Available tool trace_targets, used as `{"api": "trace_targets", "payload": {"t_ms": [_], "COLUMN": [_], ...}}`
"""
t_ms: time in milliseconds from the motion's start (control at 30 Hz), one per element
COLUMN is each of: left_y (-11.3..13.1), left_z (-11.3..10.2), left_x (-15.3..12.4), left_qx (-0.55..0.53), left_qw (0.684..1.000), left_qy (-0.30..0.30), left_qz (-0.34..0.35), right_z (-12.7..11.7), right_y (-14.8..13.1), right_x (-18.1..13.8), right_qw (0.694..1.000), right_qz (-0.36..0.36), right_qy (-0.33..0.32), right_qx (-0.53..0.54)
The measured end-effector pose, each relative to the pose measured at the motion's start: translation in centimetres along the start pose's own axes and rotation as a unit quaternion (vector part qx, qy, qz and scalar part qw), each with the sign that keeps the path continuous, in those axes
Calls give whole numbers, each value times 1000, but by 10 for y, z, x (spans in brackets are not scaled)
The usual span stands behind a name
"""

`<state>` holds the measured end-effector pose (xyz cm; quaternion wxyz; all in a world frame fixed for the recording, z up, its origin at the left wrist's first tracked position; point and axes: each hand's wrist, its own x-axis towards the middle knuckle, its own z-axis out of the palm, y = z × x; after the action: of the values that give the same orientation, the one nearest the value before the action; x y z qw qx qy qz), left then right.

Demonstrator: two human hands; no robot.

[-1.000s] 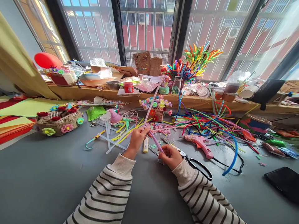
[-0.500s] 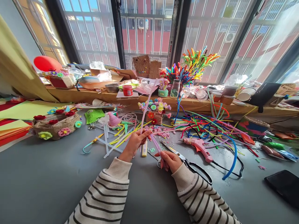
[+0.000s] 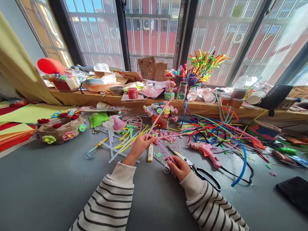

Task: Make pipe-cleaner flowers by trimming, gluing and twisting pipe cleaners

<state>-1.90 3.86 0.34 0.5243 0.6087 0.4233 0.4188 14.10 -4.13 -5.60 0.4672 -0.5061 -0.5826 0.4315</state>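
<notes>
My left hand [image 3: 139, 147] pinches a long pink pipe cleaner [image 3: 157, 118] at a bend, and its free end slants up and to the right toward the small flower pot [image 3: 160, 112]. My right hand [image 3: 179, 167] grips the lower stretch of the same pink pipe cleaner, fingers closed round it. Both hands hover just over the grey table [image 3: 48, 183]. Scissors [image 3: 192, 165] lie directly beside my right hand. A yellow lighter [image 3: 150, 152] lies between the two hands.
A pink glue gun [image 3: 208, 153] with a black cord lies right of the scissors. Loose coloured pipe cleaners [image 3: 216, 128] sprawl at the right. A woven flower basket [image 3: 59, 128] stands left. A dark phone [image 3: 293, 192] lies at the right edge. Cluttered window ledge [image 3: 108, 96] behind.
The pipe cleaner's free end has swung down and to the right, now lower. My right hand has slid a little to the right along it; my left hand holds its place.
</notes>
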Motion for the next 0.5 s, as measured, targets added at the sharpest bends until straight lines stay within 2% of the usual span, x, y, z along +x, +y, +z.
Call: {"api": "trace_targets", "payload": {"t_ms": [67,167,300,433,500], "left_y": [0,2,6,10,12], "left_z": [0,1,0,-1,-1], "left_x": [0,0,0,0,0], "left_qx": [1,-23,-69,-103,-115], "left_qw": [1000,999,996,994,993], "left_qy": [-16,-37,-39,-7,-5], "left_qz": [-6,-22,-37,-23,-23], "right_z": [-2,-8,-29,-66,-82], "right_y": [3,3,-8,-13,-8], "right_x": [-4,-10,-19,-39,-55], "right_qw": [1000,994,981,962,959], "right_qz": [-8,-39,-72,-4,17], "right_qy": [26,98,181,267,254], "right_qx": [-10,-14,-13,-62,-129]}}
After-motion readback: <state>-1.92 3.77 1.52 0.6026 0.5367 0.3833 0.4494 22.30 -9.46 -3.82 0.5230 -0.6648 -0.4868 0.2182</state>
